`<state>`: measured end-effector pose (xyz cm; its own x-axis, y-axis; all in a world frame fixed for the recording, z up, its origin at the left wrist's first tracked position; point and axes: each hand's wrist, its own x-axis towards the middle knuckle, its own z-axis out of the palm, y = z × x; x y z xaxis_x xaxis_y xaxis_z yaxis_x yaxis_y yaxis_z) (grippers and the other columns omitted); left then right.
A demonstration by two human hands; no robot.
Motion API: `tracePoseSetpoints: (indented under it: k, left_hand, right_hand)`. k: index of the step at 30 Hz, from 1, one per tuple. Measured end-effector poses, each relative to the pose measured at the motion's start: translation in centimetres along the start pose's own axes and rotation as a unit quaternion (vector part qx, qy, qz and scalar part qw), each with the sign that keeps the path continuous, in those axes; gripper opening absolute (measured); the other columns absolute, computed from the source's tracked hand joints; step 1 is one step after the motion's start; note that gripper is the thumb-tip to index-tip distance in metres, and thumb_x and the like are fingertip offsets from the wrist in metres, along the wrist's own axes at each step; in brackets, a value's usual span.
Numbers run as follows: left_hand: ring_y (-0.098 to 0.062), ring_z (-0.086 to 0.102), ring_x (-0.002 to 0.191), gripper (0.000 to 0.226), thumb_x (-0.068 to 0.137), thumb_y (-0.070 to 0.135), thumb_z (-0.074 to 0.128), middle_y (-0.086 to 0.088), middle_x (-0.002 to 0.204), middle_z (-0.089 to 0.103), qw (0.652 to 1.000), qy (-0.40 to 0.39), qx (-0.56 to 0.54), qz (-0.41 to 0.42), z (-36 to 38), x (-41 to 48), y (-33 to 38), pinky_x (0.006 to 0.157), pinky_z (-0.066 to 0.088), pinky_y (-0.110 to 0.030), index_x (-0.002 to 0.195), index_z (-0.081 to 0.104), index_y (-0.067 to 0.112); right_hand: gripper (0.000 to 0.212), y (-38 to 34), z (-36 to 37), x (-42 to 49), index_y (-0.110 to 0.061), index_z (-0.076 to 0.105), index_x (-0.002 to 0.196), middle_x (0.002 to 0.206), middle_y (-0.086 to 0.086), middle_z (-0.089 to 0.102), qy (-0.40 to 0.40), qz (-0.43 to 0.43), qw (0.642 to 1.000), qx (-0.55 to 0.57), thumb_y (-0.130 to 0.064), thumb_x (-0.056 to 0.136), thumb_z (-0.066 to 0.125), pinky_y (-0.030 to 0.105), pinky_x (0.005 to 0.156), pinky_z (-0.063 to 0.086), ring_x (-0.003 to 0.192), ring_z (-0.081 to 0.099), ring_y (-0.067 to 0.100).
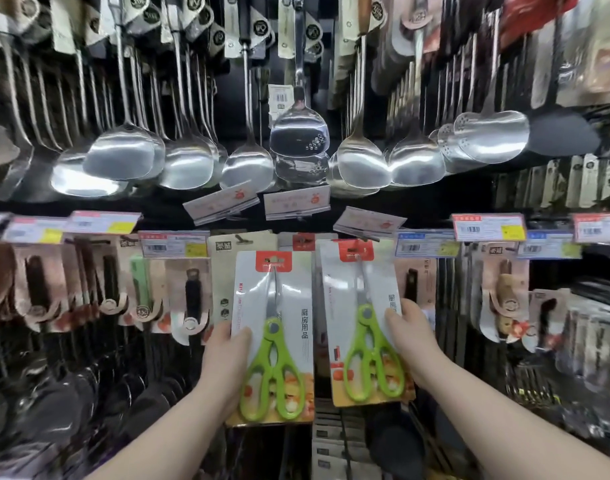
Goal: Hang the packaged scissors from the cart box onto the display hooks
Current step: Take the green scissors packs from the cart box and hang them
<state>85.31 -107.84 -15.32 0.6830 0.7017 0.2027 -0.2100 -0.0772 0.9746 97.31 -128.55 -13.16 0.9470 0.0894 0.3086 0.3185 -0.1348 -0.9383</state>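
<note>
Packaged scissors (274,341), two of them, each a green-handled pair on a white card with a red top tab, are held up side by side before the display. The left-hand pack sits at about 6 o'clock of the view. The right-hand pack (364,323) is just beside it toward 4 o'clock, with a narrow gap between the cards.

The left hand (224,355) grips its pack at the card's 9 o'clock edge, thumb laid across the front near the pivot. The right hand (414,344) clamps the other at its 3 o'clock edge in the same way. Holding low and by the outer edges leaves each red tab free at the card's 12 o'clock, where the hanging hole must meet a hook.

The right-hand pack's tab reaches up under a clear tilted price-tag holder (369,221) and may be seated on its hook, though the hook is too hidden to tell. The left-hand pack's tab sits lower, overlapping a beige backing card (241,254) behind it, so it looks not yet hung.

Shiny steel spatulas and ladles (362,164) hang in a row at 12 o'clock. The cart box is out of view.
</note>
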Motion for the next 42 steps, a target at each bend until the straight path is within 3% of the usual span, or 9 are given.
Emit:
tracePoseSetpoints:
  k: [4,7,15,18,22,26,31,35,42]
  left_hand:
    - [-0.034,0.07,0.087,0.024,0.085,0.005,0.047,-0.016,0.095,0.072,1.0,-0.016,-0.018,0.002,0.3,-0.3,0.8,0.082,0.057,-0.049,0.1,0.066,0.01]
    - [-0.03,0.067,0.08,0.034,0.089,-0.006,0.04,-0.014,0.088,0.073,1.0,-0.02,-0.009,0.008,0.5,-0.3,1.0,0.079,0.056,-0.046,0.085,0.066,0.016]
    - [-0.03,0.069,0.082,0.037,0.088,-0.007,0.04,-0.01,0.087,0.074,0.999,-0.026,-0.006,0.018,0.8,-0.3,1.0,0.076,0.057,-0.041,0.084,0.068,0.016]
    - [-0.024,0.068,0.077,0.035,0.09,-0.007,0.04,-0.009,0.087,0.073,0.999,-0.034,-0.008,0.014,0.8,-0.4,0.9,0.066,0.056,-0.033,0.086,0.066,0.016]
    - [-0.035,0.07,0.089,0.026,0.089,-0.001,0.043,-0.018,0.097,0.073,0.998,-0.05,-0.022,0.006,1.2,-0.3,0.2,0.08,0.059,-0.049,0.104,0.064,0.004]
    - [-0.041,0.069,0.092,0.023,0.085,0.005,0.048,-0.023,0.099,0.071,0.997,-0.06,-0.041,-0.003,2.1,-0.4,-0.3,0.084,0.055,-0.057,0.102,0.064,0.005]
    - [-0.039,0.068,0.094,0.026,0.089,0.0,0.045,-0.022,0.102,0.071,0.995,-0.084,-0.044,-0.01,3.7,-0.5,-0.4,0.085,0.056,-0.052,0.107,0.063,0.002]
    - [-0.032,0.068,0.087,0.022,0.091,-0.001,0.046,-0.017,0.098,0.071,0.993,-0.109,-0.047,-0.007,5.6,-1.3,0.2,0.081,0.056,-0.044,0.103,0.063,0.007]
    - [-0.021,0.065,0.081,0.023,0.094,0.001,0.046,-0.01,0.095,0.068,0.988,-0.145,-0.054,-0.015,8.3,-2.7,1.2,0.072,0.054,-0.033,0.089,0.059,0.019]
  right_hand:
    - [0.012,0.4,0.6,0.3,-0.014,0.053,0.102,0.099,0.006,0.058,0.019,-0.015,1.0,-0.016,-0.013,0.095,0.043,0.035,0.083,0.044,0.094,0.053,0.024]
    - [0.02,0.3,1.3,0.9,-0.009,0.053,0.112,0.1,0.006,0.055,0.027,-0.018,0.999,-0.026,-0.012,0.096,0.042,0.03,0.079,0.038,0.095,0.049,0.023]
    - [0.024,0.7,2.3,2.8,-0.001,0.054,0.114,0.101,0.01,0.054,0.041,-0.01,0.997,-0.066,-0.01,0.096,0.041,0.027,0.075,0.031,0.091,0.043,0.022]
    - [0.024,1.0,2.3,3.0,-0.001,0.056,0.112,0.098,0.009,0.055,0.035,-0.003,0.997,-0.064,-0.01,0.094,0.044,0.028,0.076,0.034,0.092,0.046,0.023]
    - [0.015,1.3,1.9,2.6,-0.009,0.059,0.098,0.083,0.003,0.057,0.029,0.001,0.996,-0.088,-0.015,0.093,0.046,0.029,0.075,0.036,0.09,0.049,0.024]
    - [0.03,1.1,1.5,1.3,-0.01,0.056,0.121,0.112,0.008,0.064,0.023,-0.005,0.995,-0.098,-0.018,0.093,0.05,0.034,0.092,0.044,0.105,0.056,0.024]
    - [0.029,1.2,1.2,-0.5,-0.015,0.056,0.119,0.112,0.001,0.06,0.042,-0.07,0.99,-0.118,-0.017,0.091,0.053,0.028,0.088,0.043,0.1,0.057,0.016]
    - [0.024,0.4,0.7,-1.7,-0.016,0.064,0.104,0.106,0.003,0.066,0.022,-0.067,0.996,-0.059,-0.03,0.095,0.047,0.035,0.094,0.046,0.101,0.06,0.02]
    - [0.02,-0.6,-0.6,-2.7,-0.013,0.065,0.108,0.098,0.006,0.071,0.005,-0.065,0.996,-0.062,-0.021,0.092,0.053,0.031,0.076,0.052,0.09,0.067,0.02]
